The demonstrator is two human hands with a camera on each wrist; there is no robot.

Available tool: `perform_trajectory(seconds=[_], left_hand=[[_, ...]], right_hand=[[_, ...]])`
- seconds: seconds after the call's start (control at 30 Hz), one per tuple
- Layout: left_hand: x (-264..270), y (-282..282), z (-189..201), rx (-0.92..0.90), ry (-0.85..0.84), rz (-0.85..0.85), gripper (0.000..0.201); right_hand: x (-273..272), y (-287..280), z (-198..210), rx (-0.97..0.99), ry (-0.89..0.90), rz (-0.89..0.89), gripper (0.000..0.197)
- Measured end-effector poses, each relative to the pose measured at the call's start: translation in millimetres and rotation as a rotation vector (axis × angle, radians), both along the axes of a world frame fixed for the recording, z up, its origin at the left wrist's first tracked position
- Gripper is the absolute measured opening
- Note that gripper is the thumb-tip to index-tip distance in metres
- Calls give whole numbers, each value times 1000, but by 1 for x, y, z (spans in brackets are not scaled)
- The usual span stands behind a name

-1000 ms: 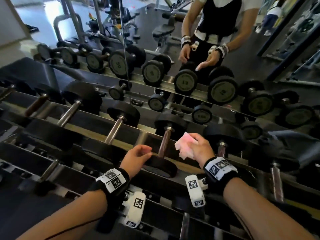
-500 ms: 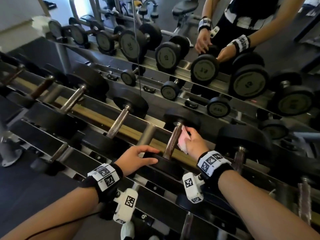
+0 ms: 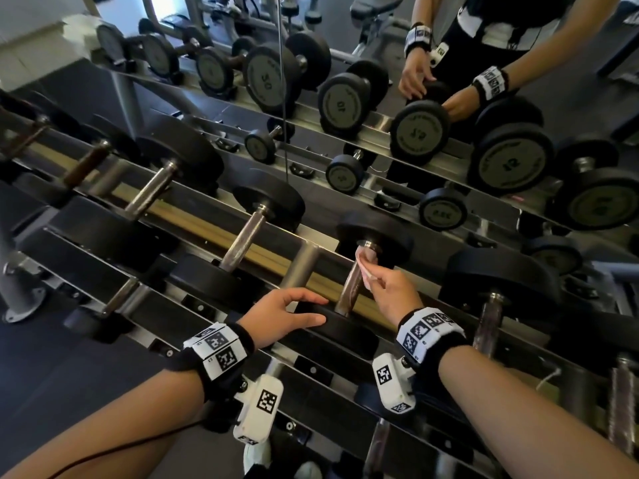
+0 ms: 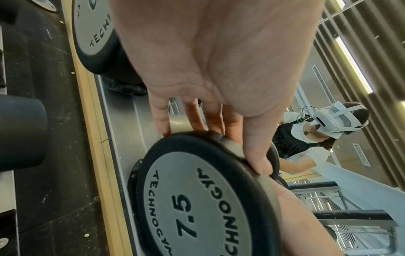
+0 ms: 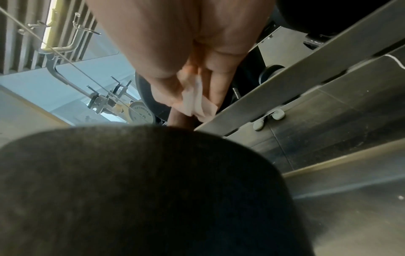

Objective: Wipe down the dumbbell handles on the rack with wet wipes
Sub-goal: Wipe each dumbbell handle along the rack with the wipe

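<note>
A: Where was the wet wipe [image 3: 367,271]?

B: Pinched in the right hand [image 3: 390,292], against the dumbbell handle [image 3: 351,288] on the rack [image 3: 193,219].

A: And the left hand [image 3: 276,314]?

B: Fingers extended, steadying the near weight head [image 4: 197,199]. I'd have wrapped the wipe fully round.

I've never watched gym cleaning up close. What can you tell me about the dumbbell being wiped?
The dumbbell lies across the rack, black round heads at each end of a brownish, worn-looking metal handle. Its near end plate reads 7.5. The left hand rests on the near head, fingers over its rim; the right hand presses a pale pink wipe against the handle's far end.
</note>
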State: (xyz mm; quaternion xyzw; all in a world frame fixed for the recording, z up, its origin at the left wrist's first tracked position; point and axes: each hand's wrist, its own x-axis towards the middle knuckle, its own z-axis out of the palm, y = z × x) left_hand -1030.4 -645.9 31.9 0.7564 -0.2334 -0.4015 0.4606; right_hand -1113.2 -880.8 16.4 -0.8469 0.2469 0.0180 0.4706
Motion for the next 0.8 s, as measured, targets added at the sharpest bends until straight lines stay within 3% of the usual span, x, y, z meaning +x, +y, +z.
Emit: perform_trajectory(seconds=[0.17, 0.27, 0.4, 0.47, 0.53, 0.6, 0.7, 0.8], left_hand=[[0, 0, 1, -7, 19, 0, 29], [-1, 1, 0, -27, 47, 3, 26], [-2, 2, -1, -47, 64, 11, 26], [0, 2, -2, -48, 73, 16, 27], [0, 2, -3, -46, 78, 16, 28], [0, 2, -4, -43, 68, 21, 29], [-2, 2, -4, -45, 65, 51, 29], [-2, 1, -5, -35, 71, 84, 30]], right_hand=[[-15, 1, 8, -195, 77, 245, 44], [-21, 0, 19, -120, 125, 278, 32], [-17, -5, 47, -257, -18, 294, 45], [-5, -7, 60, -248, -63, 305, 37], [11, -11, 67, -421, -64, 423, 43], [22, -12, 69, -610, 59, 642, 55], [29, -10, 59, -698, 307, 863, 68], [26, -8, 51, -772, 323, 928, 78]])
